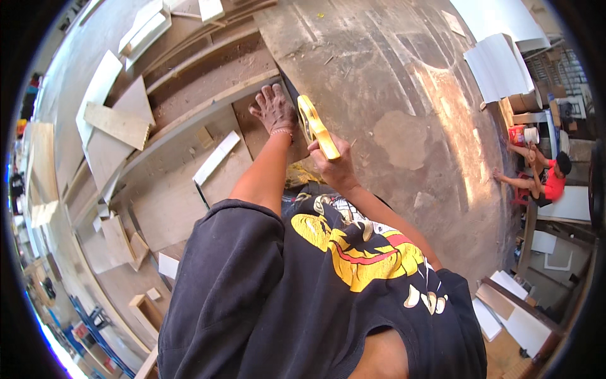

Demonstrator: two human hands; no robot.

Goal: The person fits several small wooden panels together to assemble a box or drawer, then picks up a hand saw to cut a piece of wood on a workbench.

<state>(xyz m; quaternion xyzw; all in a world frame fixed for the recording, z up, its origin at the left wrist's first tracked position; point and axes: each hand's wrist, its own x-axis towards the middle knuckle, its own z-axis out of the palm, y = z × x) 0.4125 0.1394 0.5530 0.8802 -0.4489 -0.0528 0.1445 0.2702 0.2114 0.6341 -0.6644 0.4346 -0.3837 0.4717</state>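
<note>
My left hand (276, 110) lies with fingers spread on a brown wooden board (251, 124), by the frame edge. Just right of it, my right hand (336, 165) is closed round the yellow looped handle of a hand saw (314, 126). Its blade is seen nearly edge-on, as a dark strip beside the board's end, so I cannot tell whether the teeth touch the wood. A long wooden rail (208, 104) runs left from my left hand.
A white strip (216, 158) lies on the panel left of my forearm. Offcuts (117, 125) rest farther left. To the right is a dusty concrete floor (404, 142). A person in a red shirt (555, 183) sits at the far right near white sheets (499, 66).
</note>
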